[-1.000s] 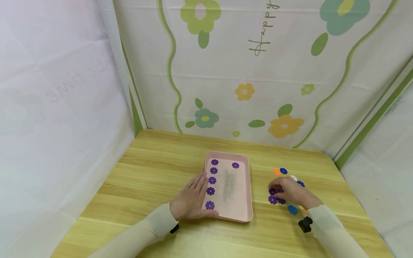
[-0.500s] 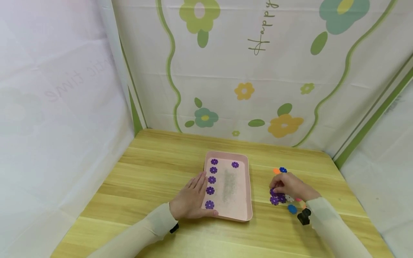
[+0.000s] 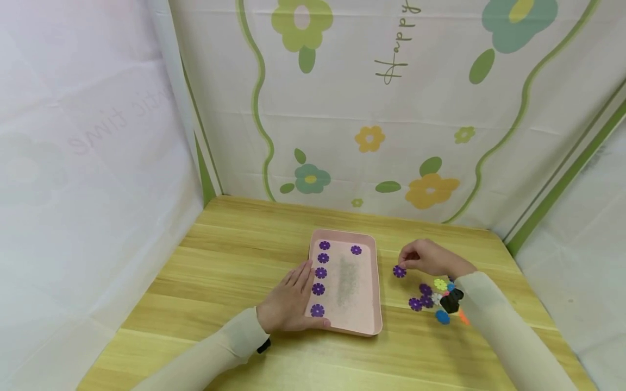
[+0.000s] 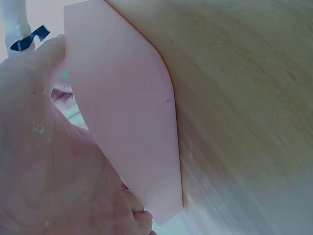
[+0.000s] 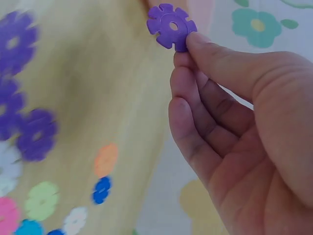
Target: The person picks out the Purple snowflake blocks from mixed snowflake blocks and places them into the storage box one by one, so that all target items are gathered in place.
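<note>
Between thumb and fingertips my right hand (image 3: 430,258) pinches a purple snowflake disc (image 5: 171,25), raised off the table to the right of a pink tray (image 3: 379,304). Flat along the tray's left wall rests my left hand (image 3: 288,304), its fingers straight and its thumb over the near rim. Inside the tray, several purple discs (image 3: 318,289) form a column down the left side, and one purple disc (image 3: 356,250) lies at the far right. Three more purple discs (image 3: 415,304) lie on the table below my right hand.
Loose discs lie around my right forearm: a yellow-green one (image 3: 440,284), a white one (image 3: 437,299), a blue one (image 3: 442,317), plus pink and orange ones partly hidden. The wooden table (image 3: 244,239) meets a printed cloth wall (image 3: 332,146) at the back.
My right hand has picked a purple disc from the pile and carried it up and left toward the tray. My left hand stays at the tray's left side.
</note>
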{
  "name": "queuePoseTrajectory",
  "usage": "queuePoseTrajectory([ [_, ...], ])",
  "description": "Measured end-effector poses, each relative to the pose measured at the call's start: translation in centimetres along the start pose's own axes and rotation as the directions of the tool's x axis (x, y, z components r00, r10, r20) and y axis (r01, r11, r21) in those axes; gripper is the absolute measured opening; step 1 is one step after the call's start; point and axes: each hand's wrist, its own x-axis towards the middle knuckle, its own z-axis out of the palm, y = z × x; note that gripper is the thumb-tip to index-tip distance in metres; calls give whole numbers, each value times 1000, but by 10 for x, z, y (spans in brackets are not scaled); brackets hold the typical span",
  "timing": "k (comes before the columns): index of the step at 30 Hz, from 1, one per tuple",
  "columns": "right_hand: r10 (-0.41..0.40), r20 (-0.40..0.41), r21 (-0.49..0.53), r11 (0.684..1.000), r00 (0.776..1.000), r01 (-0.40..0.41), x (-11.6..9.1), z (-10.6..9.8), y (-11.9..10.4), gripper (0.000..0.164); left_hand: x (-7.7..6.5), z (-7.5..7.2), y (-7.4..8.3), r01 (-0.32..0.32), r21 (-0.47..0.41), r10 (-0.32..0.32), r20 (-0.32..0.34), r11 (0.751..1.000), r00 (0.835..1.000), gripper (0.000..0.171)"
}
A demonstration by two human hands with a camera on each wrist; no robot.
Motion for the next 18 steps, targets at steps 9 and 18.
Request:
queuePoseTrajectory([
  [9, -13, 24, -4, 1000, 1000, 13, 45, -11, -33, 14, 0, 2, -1, 11, 15, -11, 10, 1000, 1000, 123],
  [18, -19, 34, -71, 997, 999, 22, 88, 0, -49, 19, 2, 2, -3, 13, 5, -13, 25, 1000, 1000, 123],
])
